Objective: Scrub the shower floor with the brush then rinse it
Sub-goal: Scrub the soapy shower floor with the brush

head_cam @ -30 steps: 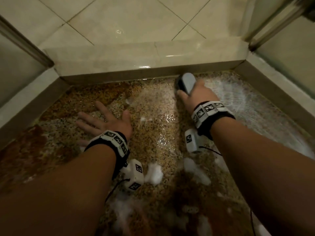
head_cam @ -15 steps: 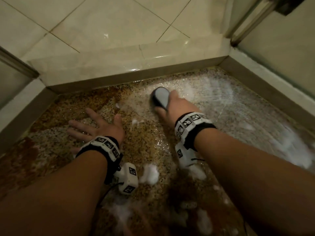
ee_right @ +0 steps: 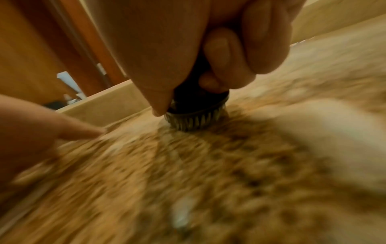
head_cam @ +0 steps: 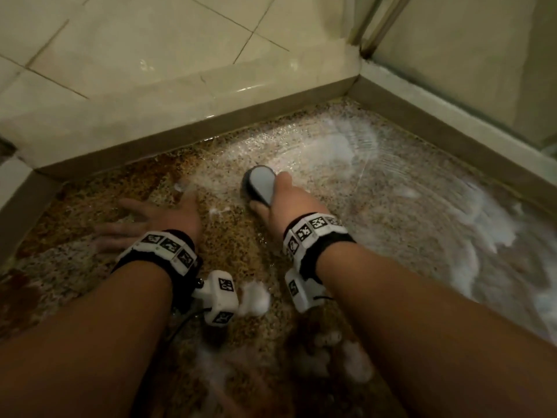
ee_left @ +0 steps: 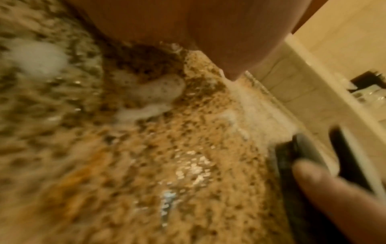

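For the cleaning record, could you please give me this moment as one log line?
phase: scrubbing | right hand: grips brush, bristles on shower floor | left hand: flat on floor | foam: present | rinse: not yet

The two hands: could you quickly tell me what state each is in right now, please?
Left hand: open, fingers spread flat on the shower floor.
Right hand: grips the brush, bristles down on the floor.

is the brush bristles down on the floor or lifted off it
Down on it. In the right wrist view the brush bristles press against the speckled shower floor, with the right hand gripping its handle.
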Available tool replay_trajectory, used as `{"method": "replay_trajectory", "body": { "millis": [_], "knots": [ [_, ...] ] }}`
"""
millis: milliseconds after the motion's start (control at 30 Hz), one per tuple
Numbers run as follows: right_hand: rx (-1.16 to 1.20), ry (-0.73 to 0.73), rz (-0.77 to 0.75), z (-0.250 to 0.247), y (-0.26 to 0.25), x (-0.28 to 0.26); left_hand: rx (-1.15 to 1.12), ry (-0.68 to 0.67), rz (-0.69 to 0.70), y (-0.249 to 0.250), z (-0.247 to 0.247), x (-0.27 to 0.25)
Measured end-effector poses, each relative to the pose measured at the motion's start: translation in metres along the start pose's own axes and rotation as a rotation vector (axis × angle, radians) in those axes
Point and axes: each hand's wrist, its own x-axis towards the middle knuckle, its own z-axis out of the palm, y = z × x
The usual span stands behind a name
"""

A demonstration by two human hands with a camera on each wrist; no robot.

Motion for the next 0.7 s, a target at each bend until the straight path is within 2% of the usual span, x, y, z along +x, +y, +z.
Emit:
{"method": "replay_trajectory", "body": {
  "millis": [67, 167, 233, 300, 333, 433, 500, 600, 700],
  "knots": [
    [0.050, 0.073, 0.110, -0.012, 0.039, 0.003, 0.041, -0.028, 0.072, 0.012, -0.006, -0.003],
    [0.099, 0.223, 0.448, -0.042, 0.109, 0.011, 0.134, -0.061, 0.204, 0.034, -0.001, -0.004],
    [0.159, 0.231, 0.643, -0.056, 0.130, 0.009, 0.168, -0.077, 0.195, 0.045, 0.002, -0.007],
    [0.172, 0.197, 0.634, -0.055, 0.115, 0.009, 0.147, -0.093, 0.174, 0.048, 0.005, -0.007],
    [0.171, 0.171, 0.563, -0.047, 0.096, 0.009, 0.113, -0.086, 0.171, 0.047, 0.007, -0.004],
    [0.135, 0.045, 0.201, -0.005, 0.019, -0.008, 0.093, -0.043, 0.188, 0.040, 0.018, -0.001],
    [0.092, -0.006, 0.085, 0.012, -0.007, -0.020, 0.142, 0.003, 0.207, 0.040, 0.021, -0.004],
    [0.126, 0.077, 0.216, 0.004, 0.039, -0.019, 0.187, 0.024, 0.202, 0.041, 0.023, -0.013],
    [0.191, 0.220, 0.509, -0.020, 0.125, -0.021, 0.192, 0.028, 0.209, 0.041, 0.025, -0.014]
  ]
}}
